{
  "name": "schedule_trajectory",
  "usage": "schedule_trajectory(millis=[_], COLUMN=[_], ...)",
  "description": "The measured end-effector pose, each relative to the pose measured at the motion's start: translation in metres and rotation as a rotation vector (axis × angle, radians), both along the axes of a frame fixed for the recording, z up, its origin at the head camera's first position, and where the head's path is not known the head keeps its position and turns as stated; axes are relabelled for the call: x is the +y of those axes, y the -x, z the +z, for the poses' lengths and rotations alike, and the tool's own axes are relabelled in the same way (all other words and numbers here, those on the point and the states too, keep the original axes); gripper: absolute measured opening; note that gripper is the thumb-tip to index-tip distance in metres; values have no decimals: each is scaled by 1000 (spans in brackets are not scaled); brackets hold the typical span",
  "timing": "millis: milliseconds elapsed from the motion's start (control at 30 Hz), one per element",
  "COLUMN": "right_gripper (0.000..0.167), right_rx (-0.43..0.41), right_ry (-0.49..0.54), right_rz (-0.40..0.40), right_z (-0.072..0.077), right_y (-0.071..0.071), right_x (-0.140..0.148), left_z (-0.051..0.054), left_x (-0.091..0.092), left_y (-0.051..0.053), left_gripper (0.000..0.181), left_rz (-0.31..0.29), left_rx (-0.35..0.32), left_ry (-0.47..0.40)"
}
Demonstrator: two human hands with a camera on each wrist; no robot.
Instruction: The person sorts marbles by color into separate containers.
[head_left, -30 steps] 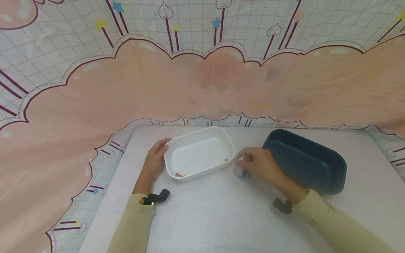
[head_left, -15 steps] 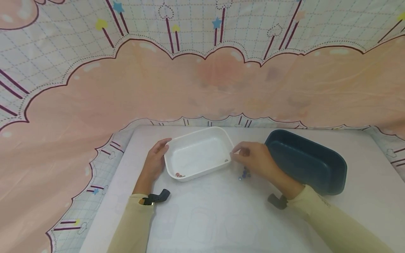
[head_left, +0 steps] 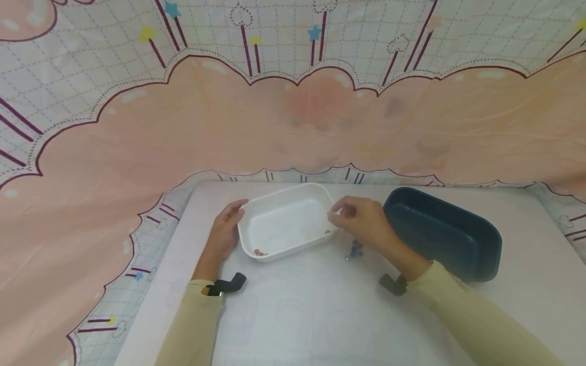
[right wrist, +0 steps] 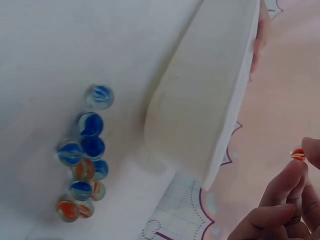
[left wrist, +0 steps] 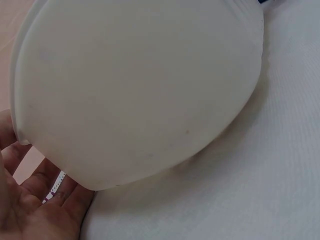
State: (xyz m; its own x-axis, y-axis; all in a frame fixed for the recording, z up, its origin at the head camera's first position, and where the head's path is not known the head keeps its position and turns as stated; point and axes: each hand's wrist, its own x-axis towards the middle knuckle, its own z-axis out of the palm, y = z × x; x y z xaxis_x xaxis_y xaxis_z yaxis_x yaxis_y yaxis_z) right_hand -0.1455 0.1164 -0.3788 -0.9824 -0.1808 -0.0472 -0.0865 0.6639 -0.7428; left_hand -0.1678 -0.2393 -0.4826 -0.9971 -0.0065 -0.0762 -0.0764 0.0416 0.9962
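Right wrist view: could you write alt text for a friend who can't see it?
The right hand pinches a clear, orange-streaked marble at the lower right. Mid-picture is the outer side of a white tray; to the left, a cluster of blue and orange marbles lies on a white surface.

white table (head_left: 284,325) | on it: white tray (head_left: 288,221) | marbles (right wrist: 93,147) | dark blue tray (head_left: 439,231)
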Motion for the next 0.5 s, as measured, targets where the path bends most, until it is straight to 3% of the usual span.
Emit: schedule_trajectory(millis=[500], right_gripper=[14], right_rx=[74], right_ry=[88], right_rz=[-34], right_z=[10], right_y=[6], right_x=[-14], left_z=[-1], left_x=[0], left_y=[0], left_gripper=[41], left_rz=[15], left_rx=[0], left_ry=[21])
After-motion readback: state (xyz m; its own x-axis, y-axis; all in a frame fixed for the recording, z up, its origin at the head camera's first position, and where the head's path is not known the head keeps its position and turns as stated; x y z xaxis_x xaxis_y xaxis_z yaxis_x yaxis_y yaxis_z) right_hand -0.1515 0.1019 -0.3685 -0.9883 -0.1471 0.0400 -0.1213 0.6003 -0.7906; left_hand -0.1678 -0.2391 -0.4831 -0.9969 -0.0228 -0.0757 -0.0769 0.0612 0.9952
